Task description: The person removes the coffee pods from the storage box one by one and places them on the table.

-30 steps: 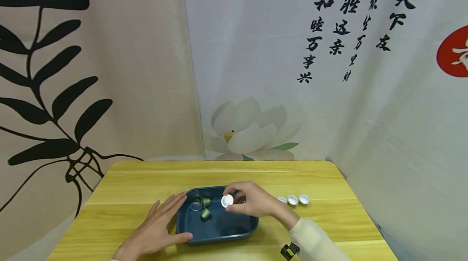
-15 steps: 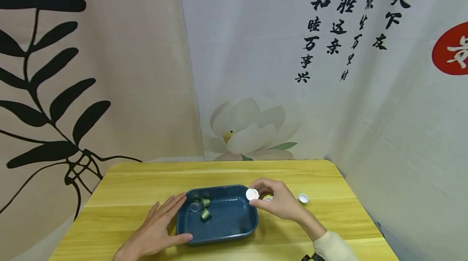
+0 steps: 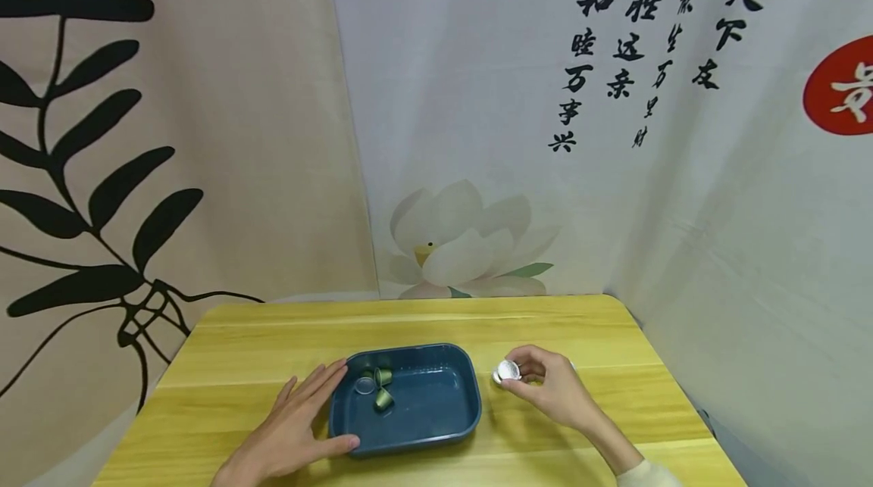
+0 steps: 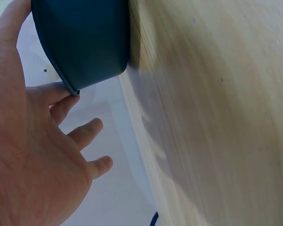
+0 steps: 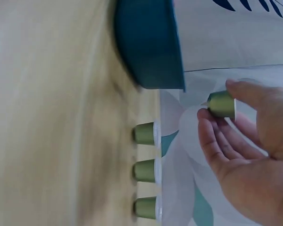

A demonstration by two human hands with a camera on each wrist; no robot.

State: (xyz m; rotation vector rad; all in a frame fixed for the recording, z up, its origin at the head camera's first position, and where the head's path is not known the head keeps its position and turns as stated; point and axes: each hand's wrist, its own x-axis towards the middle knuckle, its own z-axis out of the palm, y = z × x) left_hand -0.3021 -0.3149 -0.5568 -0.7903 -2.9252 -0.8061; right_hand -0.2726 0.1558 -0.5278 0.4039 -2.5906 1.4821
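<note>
My right hand (image 3: 552, 388) pinches a green coffee capsule (image 5: 221, 104) between thumb and fingertips, to the right of a dark blue tray (image 3: 436, 438). Its pale lid (image 3: 508, 370) faces the head camera. Three more green capsules stand in a row on the table in the right wrist view, among them a middle capsule (image 5: 145, 171). In the head view the hand mostly hides them. My left hand (image 3: 286, 426) has its fingers spread along the tray's left side, fingertips and thumb at the rim. Several green capsules (image 3: 383, 399) lie inside the tray's left part.
A light wooden table (image 3: 286, 328) bears everything. Behind it hangs a cloth backdrop (image 3: 273, 131) with printed leaves, a lotus and writing. The table's right edge slopes down beyond my right forearm.
My right hand has carried its capsule from over the tray rightward to beside the row of standing capsules. The left hand has stayed at the tray; the capsules inside have not moved.
</note>
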